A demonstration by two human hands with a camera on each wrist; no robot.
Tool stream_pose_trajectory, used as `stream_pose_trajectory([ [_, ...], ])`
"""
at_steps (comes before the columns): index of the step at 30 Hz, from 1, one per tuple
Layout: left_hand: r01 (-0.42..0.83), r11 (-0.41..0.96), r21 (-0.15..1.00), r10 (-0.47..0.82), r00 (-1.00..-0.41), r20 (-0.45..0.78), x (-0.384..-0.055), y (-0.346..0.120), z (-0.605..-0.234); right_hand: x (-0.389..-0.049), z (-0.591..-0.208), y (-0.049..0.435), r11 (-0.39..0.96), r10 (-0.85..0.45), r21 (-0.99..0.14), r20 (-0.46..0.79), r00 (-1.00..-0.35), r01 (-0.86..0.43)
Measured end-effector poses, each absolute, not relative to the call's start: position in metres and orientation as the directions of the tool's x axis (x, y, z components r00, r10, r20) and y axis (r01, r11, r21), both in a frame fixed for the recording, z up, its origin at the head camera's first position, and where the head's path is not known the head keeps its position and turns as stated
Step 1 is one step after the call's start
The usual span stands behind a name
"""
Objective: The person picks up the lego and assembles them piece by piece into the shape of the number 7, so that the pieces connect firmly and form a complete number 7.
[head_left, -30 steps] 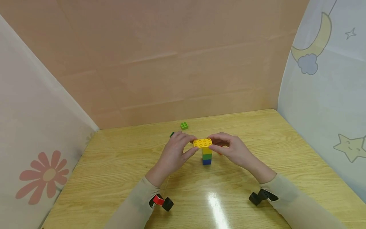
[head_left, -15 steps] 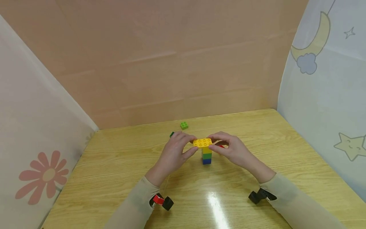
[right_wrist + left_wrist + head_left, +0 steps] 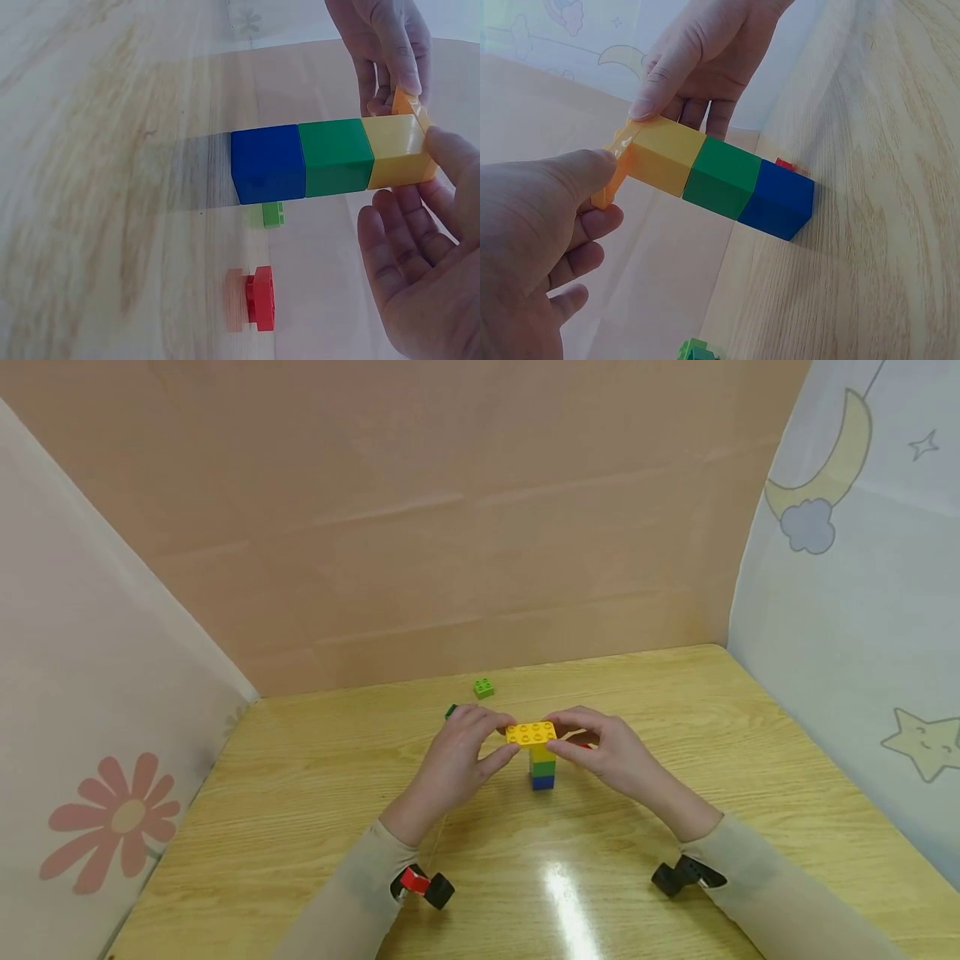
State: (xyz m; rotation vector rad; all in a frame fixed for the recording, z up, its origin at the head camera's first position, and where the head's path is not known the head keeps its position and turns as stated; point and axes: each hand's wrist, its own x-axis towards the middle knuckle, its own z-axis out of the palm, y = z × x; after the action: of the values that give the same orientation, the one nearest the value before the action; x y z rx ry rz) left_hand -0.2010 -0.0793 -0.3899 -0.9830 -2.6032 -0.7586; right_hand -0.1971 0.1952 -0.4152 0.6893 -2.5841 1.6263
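Note:
A small tower stands upright on the table, with a blue block (image 3: 543, 782) at the bottom, a green block (image 3: 721, 178) above it and a yellow block (image 3: 396, 150) higher up. Across its top lies a thin orange-yellow building brick (image 3: 531, 733) with two rows of studs, its left end jutting past the tower. My left hand (image 3: 457, 756) pinches that jutting end between thumb and fingers. At the other end, my right hand (image 3: 615, 752) pinches the same brick over the tower, its lower fingers loosely curled in the right wrist view.
Behind the tower, a light green brick (image 3: 483, 687) sits near the table's back edge. A dark green piece (image 3: 451, 712) is mostly hidden behind my left hand. A red piece (image 3: 262, 298) lies beyond my right hand. Fabric walls (image 3: 480, 527) enclose the wooden table (image 3: 300, 827).

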Motion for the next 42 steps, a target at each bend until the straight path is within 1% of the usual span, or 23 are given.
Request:
stream_pose_trajectory([
  [8, 0.675, 0.624, 0.393, 0.535, -0.736, 0.415, -0.201, -0.078, -0.393, -0.198, -0.417, 0.197, 0.378, -0.359, -0.856, 0.216, -0.908, -0.353],
  [16, 0.648, 0.632, 0.425, 0.522, -0.761, 0.385, -0.200, -0.074, -0.392, -0.193, -0.418, 0.200, 0.364, -0.343, -0.880, 0.178, -0.922, -0.305],
  [22, 0.645, 0.633, 0.429, 0.525, -0.764, 0.374, -0.199, -0.068, -0.392, -0.190, -0.421, 0.205, 0.366, -0.333, -0.890, 0.149, -0.931, -0.274],
  [30, 0.641, 0.637, 0.428, 0.535, -0.767, 0.354, -0.198, -0.061, -0.391, -0.187, -0.424, 0.209, 0.376, -0.320, -0.888, 0.143, -0.936, -0.265],
  [38, 0.653, 0.597, 0.467, 0.561, -0.755, 0.339, -0.197, -0.060, -0.393, -0.181, -0.422, 0.215, 0.389, -0.300, -0.884, 0.142, -0.943, -0.257],
  [42, 0.631, 0.606, 0.485, 0.545, -0.773, 0.324, -0.196, -0.062, -0.392, -0.180, -0.419, 0.219, 0.390, -0.293, -0.884, 0.148, -0.945, -0.259],
])
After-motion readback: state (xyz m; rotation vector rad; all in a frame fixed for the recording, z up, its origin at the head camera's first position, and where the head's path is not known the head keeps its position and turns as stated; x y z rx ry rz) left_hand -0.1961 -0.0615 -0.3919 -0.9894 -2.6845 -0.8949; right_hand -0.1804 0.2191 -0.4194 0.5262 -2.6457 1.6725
